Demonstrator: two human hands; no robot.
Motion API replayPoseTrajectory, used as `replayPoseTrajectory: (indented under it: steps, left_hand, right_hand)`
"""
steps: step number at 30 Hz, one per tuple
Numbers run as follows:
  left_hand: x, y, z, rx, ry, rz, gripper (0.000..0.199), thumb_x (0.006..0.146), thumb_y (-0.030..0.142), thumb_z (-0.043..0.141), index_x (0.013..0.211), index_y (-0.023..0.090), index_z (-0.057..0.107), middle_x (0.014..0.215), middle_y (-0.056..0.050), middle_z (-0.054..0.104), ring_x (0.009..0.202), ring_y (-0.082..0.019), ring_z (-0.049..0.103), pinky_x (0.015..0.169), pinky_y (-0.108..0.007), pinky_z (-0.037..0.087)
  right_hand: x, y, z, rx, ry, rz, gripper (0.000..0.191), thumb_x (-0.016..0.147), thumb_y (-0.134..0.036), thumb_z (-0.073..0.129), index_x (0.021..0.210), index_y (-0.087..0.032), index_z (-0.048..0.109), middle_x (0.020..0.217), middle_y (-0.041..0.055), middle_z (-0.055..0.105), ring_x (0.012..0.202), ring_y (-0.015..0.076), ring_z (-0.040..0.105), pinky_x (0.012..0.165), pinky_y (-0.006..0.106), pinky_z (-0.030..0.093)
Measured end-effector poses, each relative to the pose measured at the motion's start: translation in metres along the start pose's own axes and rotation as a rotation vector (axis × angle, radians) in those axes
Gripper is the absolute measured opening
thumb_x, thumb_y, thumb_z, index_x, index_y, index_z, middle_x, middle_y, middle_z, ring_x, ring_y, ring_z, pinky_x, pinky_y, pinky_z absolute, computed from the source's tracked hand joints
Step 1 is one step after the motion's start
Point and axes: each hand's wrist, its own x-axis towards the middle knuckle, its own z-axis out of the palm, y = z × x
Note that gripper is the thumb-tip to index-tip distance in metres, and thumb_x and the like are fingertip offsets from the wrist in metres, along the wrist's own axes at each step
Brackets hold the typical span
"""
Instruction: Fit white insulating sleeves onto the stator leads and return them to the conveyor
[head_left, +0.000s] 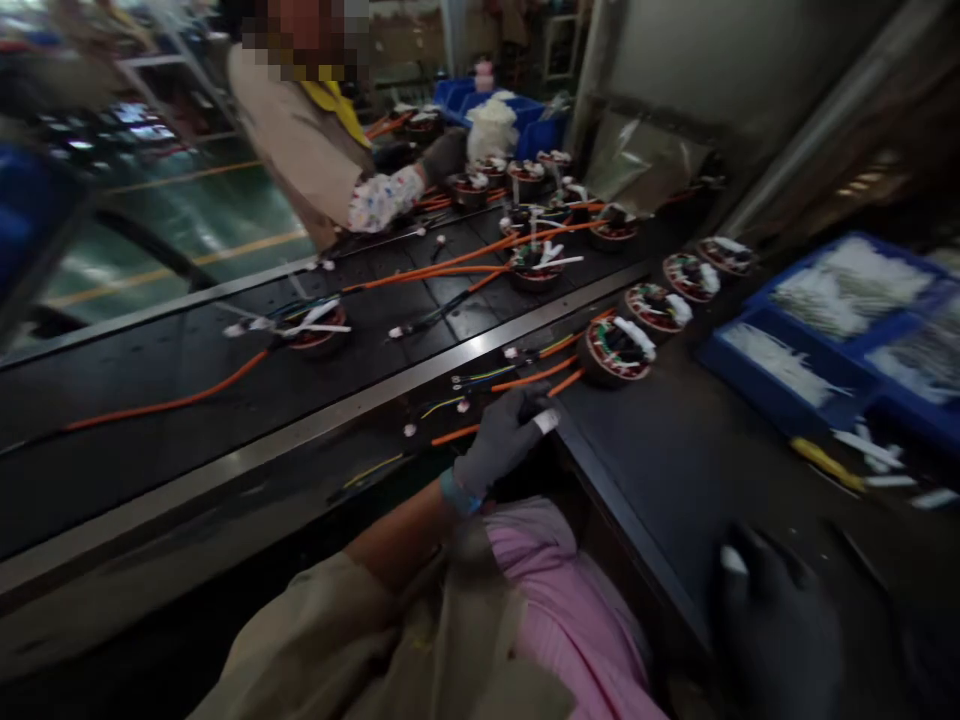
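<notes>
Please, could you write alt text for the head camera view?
A gloved left hand beside orange cables, and a gloved right hand at a dark bench with blue bins. Beyond, a co-worker reaches toward wired round parts.

A row of coils (619, 350) lies between conveyor (135, 378), left, and bins (757, 378), right.

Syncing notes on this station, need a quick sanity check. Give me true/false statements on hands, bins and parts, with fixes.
1. The left hand wears a grey glove. True.
2. The right hand is over the belt. False: it is at the dark bench.
3. The yellow tool lies inside a blue bin. False: it lies on the bench, outside the bins.
4. A co-worker is across the belt. True.
5. Every cable is blue. False: several are orange.
</notes>
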Motion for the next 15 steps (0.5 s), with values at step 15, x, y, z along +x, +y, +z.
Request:
replayPoseTrajectory:
  steps: [15]
  left_hand:
    - [0.135,-0.022,0.063,0.973,0.026,0.297,0.069,0.082,0.001,0.056,0.151,0.008,0.051,0.137,-0.021,0.067,0.128,-0.033,0.064,0.112,-0.044,0.048]
  right_hand:
    - [0.003,-0.016,0.001,0.022,0.053,0.073,0.056,0.106,-0.05,0.037,0.121,-0.012,0.076,0.122,0.0169,0.074,0.111,0.0354,0.065,0.098,0.049,0.05]
